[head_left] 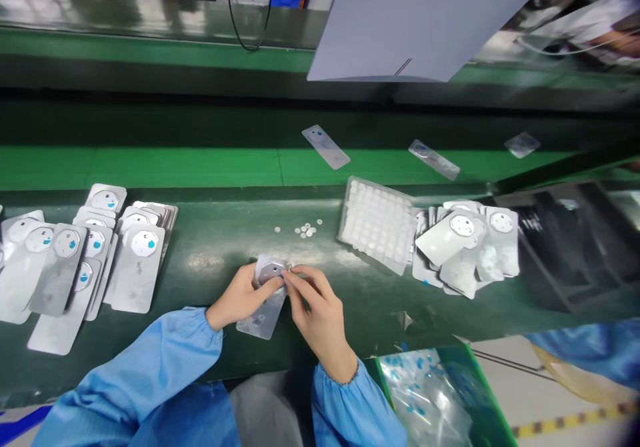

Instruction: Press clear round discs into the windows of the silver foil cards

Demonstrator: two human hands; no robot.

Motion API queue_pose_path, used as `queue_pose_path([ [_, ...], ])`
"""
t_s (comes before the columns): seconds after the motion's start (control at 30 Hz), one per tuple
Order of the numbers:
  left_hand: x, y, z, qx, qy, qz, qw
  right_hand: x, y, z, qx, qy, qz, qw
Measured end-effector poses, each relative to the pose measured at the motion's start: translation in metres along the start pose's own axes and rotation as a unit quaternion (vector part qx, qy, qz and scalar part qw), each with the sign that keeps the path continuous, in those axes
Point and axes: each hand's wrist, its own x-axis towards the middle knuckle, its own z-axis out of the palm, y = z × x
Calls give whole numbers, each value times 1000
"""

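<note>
A flat grey metal plate (263, 320) with rounded corners and a pale round label lies tilted on the green bench in front of me. My left hand (241, 301) grips it from the left side, thumb over the label end. At the label's right edge, my right hand (319, 310) pinches with thumb and fingertips; whatever is between them is too small to make out. Just beyond the plate, several small white discs (305, 231) lie loose on the bench. Farther right stands a clear tray (342, 230) filled with rows of white round pieces.
Similar plates with blue-dotted labels are piled at left (140, 273), and more plates (463, 260) are heaped at right beside a dark bin (565, 247). A green box (487, 400) with plastic scraps is at lower right. Two plates lie on the green conveyor (200, 167). A pale panel (415, 20) hangs above.
</note>
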Motion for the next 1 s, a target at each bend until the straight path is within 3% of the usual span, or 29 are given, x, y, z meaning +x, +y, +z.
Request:
queue_pose_path([
  [0.13, 0, -7, -6, -52, -5, -35, 998, -2, 3, 6, 1, 13, -5, 1000],
  [0.27, 0, -13, -7, -40, 31, -51, 997, 1, 2, 7, -1, 29, -10, 1000],
  [0.5, 0, -14, -5, -46, 70, -62, 995, 2, 4, 8, -42, -7, -36, 998],
  [0.67, 2, -9, -5, -57, 86, -72, 992, -3, 8, 13, 17, 14, -22, 1000],
  [0.8, 2, -10, -4, -52, 76, -63, 994, -3, 10, 15, 29, 60, -15, 998],
  [1.0, 0, -14, -5, -32, 52, -39, 997, -2, 11, 13, -14, 45, -33, 998],
])
